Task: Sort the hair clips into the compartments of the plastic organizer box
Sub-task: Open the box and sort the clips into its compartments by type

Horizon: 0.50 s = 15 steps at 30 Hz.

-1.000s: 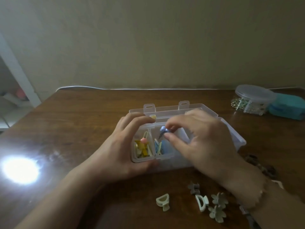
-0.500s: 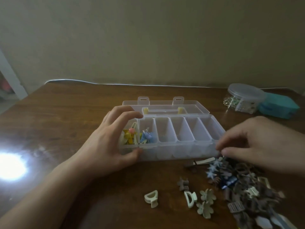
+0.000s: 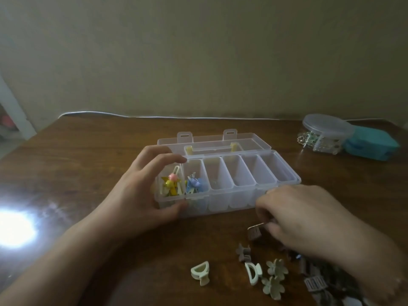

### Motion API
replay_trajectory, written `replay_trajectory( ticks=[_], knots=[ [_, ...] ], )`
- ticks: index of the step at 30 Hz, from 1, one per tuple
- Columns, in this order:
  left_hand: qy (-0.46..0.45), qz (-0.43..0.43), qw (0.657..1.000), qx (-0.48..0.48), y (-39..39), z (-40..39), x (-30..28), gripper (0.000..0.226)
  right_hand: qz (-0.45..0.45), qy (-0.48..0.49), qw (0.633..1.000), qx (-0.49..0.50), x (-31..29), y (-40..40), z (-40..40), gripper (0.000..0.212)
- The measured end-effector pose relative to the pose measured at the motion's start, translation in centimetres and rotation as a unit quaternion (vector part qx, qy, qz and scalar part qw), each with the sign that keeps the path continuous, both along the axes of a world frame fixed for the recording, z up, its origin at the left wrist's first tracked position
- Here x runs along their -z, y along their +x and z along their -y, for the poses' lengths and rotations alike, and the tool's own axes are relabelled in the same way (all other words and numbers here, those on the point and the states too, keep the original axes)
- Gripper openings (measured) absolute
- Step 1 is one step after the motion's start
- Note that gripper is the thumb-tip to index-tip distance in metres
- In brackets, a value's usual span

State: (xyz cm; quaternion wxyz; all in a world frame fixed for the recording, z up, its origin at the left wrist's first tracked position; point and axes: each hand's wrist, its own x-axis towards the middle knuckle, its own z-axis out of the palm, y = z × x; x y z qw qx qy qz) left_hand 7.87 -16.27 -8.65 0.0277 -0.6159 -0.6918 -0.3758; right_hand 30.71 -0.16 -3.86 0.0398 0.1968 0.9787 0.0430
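Note:
A clear plastic organizer box [image 3: 287, 181] stands open on the wooden table, its lid folded back. My left hand [image 3: 141, 195] grips its left end, thumb on the front wall and fingers over the back rim. The leftmost compartment holds yellow and pink clips [image 3: 170, 184]; the second holds blue clips [image 3: 195, 184]. The other compartments look empty. In front of the box's right end, my right hand [image 3: 309, 221] pinches a brown hair clip [image 3: 255, 232] with curled fingers. It hovers over a pile of dark clips [image 3: 315, 283].
Loose clips lie near the front edge: a cream claw clip [image 3: 201, 272], a white one [image 3: 252, 272], two pale flower clips [image 3: 274, 280], a small brown one [image 3: 242, 252]. A lidded round container [image 3: 324, 133] and a teal box [image 3: 371, 146] sit back right. A lamp glare [image 3: 13, 226] shines at left.
My right hand left the blue clip in the second compartment, moved right to the pile, then came back a little left and took hold of a brown clip. My left hand stayed on the box.

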Motion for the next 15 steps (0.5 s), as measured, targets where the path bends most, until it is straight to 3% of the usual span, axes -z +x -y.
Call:
replay_trajectory(
  ticks=[2,4,7,12,15],
  knots=[
    [-0.002,0.008,1.000,0.012,0.0,0.1,-0.1,0.066,-0.036,-0.030,0.999,-0.021,-0.8,0.8,0.0,0.003],
    [-0.005,0.010,1.000,0.029,0.3,0.1,0.0,0.065,-0.101,-0.126,0.986,-0.037,-2.5,1.7,0.3,0.010],
    [-0.015,0.005,0.999,0.046,1.1,-0.3,0.1,0.066,-0.288,-0.274,0.914,-0.079,-3.6,1.6,0.7,0.011],
    [-0.013,-0.026,0.998,0.049,2.2,-0.8,0.0,0.069,-0.394,-0.239,0.886,-0.054,-0.2,-2.2,2.0,0.010],
    [-0.018,-0.017,0.999,0.042,2.2,-0.8,0.0,0.071,-0.367,-0.171,0.914,-0.012,1.0,-3.8,2.1,0.022]
  ],
)
